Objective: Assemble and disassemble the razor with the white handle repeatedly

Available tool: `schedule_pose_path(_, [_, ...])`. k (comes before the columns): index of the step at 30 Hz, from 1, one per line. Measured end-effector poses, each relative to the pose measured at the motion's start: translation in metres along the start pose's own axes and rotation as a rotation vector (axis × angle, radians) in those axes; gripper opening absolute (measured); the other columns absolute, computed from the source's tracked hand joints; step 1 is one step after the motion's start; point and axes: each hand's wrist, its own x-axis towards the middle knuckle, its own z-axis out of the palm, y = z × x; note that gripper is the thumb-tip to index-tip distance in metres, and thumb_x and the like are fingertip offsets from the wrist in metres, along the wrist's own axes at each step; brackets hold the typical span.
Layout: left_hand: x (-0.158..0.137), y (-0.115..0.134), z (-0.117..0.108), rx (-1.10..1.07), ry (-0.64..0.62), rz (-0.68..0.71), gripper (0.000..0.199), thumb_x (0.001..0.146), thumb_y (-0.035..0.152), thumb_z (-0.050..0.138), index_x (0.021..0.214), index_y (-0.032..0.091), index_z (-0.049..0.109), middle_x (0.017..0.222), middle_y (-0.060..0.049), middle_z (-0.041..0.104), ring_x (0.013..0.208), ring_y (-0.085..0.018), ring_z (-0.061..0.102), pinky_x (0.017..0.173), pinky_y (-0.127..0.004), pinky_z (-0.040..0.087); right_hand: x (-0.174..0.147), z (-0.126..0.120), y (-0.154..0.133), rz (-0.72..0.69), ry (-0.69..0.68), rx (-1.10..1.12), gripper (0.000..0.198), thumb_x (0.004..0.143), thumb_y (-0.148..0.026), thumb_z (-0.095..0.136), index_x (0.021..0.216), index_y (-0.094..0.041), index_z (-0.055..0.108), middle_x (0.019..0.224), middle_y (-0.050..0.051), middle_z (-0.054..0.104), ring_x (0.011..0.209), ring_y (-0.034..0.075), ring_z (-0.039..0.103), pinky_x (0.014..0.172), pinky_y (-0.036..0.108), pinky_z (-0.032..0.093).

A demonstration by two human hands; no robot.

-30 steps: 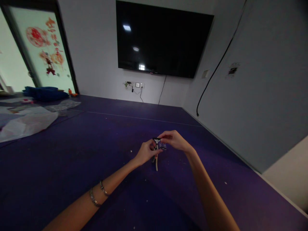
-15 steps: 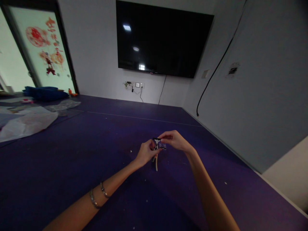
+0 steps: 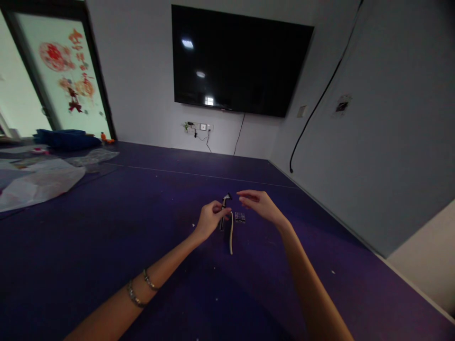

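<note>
Slim dark-and-silver tool: The razor-like tool (image 3: 223, 205) is held raised over the flat, dark purple surface (image 3: 159, 265). Its wedge-shaped head (image 3: 227, 196) points up and towards the right; fine detail is too small to read.
Left hand: The left hand (image 3: 207, 221) pinches the tool's handle between thumb and fingers, with part of the handle showing below the grip.
Right hand: The right hand (image 3: 262, 206) is held in the air beside the head, thumb and fingers slightly parted. Nothing is visible between them.
Change at the head: Half a second ago the right fingertips were at the head; a gap now separates them. The tool has turned, and the left hand has moved slightly leftward with it.
Effect on the work: The left hand now appears to carry the tool alone, leaving the right hand unloaded. Whether the head is firmly seated cannot be determined.
Clear plastic pack with dark contents: The small rectangular pack (image 3: 240, 218) lies on the surface below the right fingers, in the same place as before.
Curved cream-coloured strip: The strip (image 3: 231, 237) lies just left of the pack, its upper end near the left thumb; contact cannot be confirmed.
</note>
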Motion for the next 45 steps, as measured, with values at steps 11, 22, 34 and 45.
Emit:
schedule_pose_path(11, [0.016, 0.021, -0.02, 0.013, -0.104, 0.032, 0.027, 0.077, 0.037, 0.058, 0.083, 0.013, 0.068, 0.092, -0.009, 0.071, 0.09, -0.022, 0.064, 0.082, -0.033, 0.047, 0.0, 0.02, 0.007, 0.123, -0.27, -0.019, 0.034, 0.078, -0.041, 0.055, 0.095, -0.013, 0.067, 0.074, 0.004, 0.063, 0.056, 0.009, 0.053, 0.048, 0.02, 0.042])
schedule_pose_path(22, [0.014, 0.023, -0.019, 0.067, -0.113, 0.066, 0.028, 0.079, 0.036, 0.054, 0.081, 0.013, 0.07, 0.082, -0.006, 0.07, 0.081, -0.02, 0.062, 0.074, -0.029, 0.046, 0.0, 0.054, 0.002, 0.029, -0.204, -0.007, 0.027, 0.079, -0.039, 0.054, 0.073, -0.014, 0.062, 0.06, -0.003, 0.051, 0.051, 0.007, 0.045, 0.049, 0.019, 0.036])
schedule_pose_path(34, [0.031, -0.007, -0.036, -0.017, 0.113, -0.125, 0.04, 0.07, 0.04, 0.065, 0.097, 0.011, 0.066, 0.103, -0.015, 0.067, 0.098, -0.024, 0.061, 0.082, -0.033, 0.044, 0.005, 0.065, 0.028, 0.417, -0.169, -0.261, 0.033, 0.077, -0.032, 0.053, 0.05, -0.014, 0.057, 0.041, -0.003, 0.046, 0.04, 0.006, 0.039, 0.043, 0.019, 0.029])
schedule_pose_path(45, [0.039, -0.026, -0.056, 0.082, 0.163, -0.198, 0.034, 0.068, 0.042, 0.062, 0.083, 0.012, 0.068, 0.088, -0.012, 0.07, 0.084, -0.021, 0.063, 0.066, -0.027, 0.044, 0.011, 0.084, 0.052, 0.588, -0.222, -0.369, 0.023, 0.072, -0.021, 0.054, 0.049, -0.015, 0.056, 0.04, 0.0, 0.048, 0.036, 0.009, 0.045, 0.038, 0.02, 0.035])
